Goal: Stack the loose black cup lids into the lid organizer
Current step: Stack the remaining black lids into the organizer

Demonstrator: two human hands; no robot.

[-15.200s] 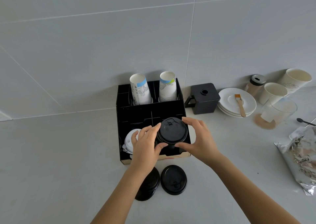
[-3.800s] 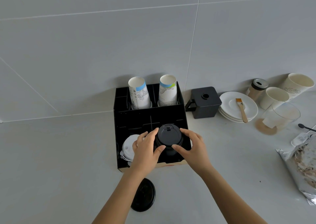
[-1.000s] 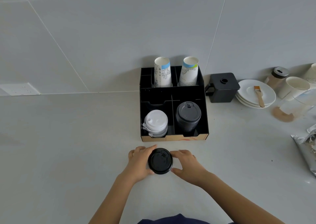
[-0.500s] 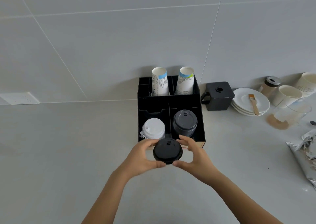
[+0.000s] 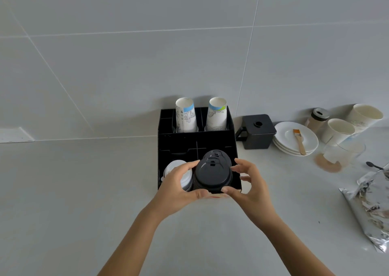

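black lid (image 5: 212, 174) held flat, top face up, sip tab toward wall, left hand (image 5: 177, 188) and right hand (image 5: 249, 188) fingertips pinching its rim, over lid stack (image 5: 219, 154) in organizer (image 5: 179, 143) front-right compartment

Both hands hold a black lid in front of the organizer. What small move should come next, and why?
Probably move the black lid a little forward and lower it onto the black stack in the organizer. The left hand and right hand hold it by its rim just in front of and above that stack, in the compartment to the right of the white lids.
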